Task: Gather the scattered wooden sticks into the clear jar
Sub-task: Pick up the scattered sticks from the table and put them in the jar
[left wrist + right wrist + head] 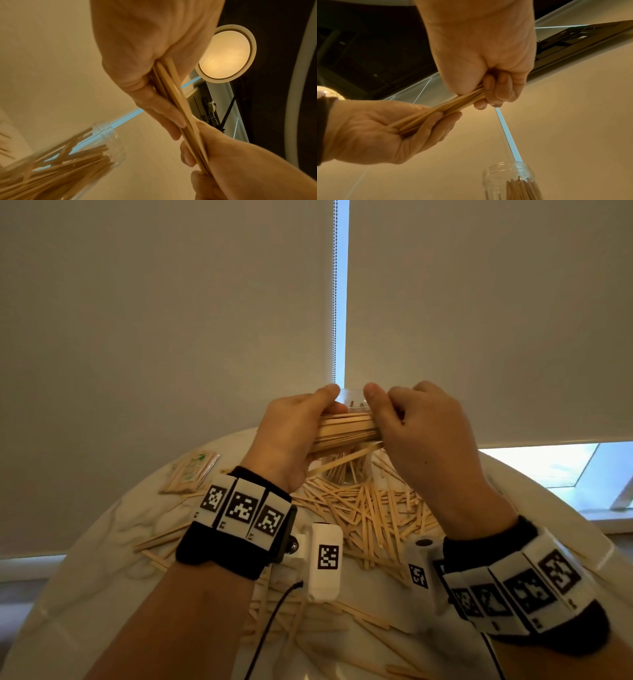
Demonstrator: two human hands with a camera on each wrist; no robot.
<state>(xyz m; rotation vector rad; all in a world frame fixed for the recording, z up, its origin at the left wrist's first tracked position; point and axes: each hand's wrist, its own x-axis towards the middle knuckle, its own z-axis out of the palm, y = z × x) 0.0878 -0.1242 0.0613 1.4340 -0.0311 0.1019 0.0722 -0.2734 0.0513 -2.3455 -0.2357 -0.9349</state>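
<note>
A bundle of wooden sticks [344,429] is held level above the table between both hands. My left hand [294,433] grips its left end and my right hand [416,422] grips its right end, fingers curled round it. The same bundle [178,106] runs between both hands in the left wrist view, and the bundle [447,108] shows in the right wrist view too. The clear jar [82,155] holds several sticks and stands below the hands; its open threaded mouth [506,171] is empty at the top. In the head view the jar [351,470] is mostly hidden behind the hands.
Many loose sticks [370,515] lie scattered over the round white marble table [85,577]. A wrapped pack of sticks [191,472] lies at the far left. Roller blinds with a bead chain [334,302] hang just behind the table.
</note>
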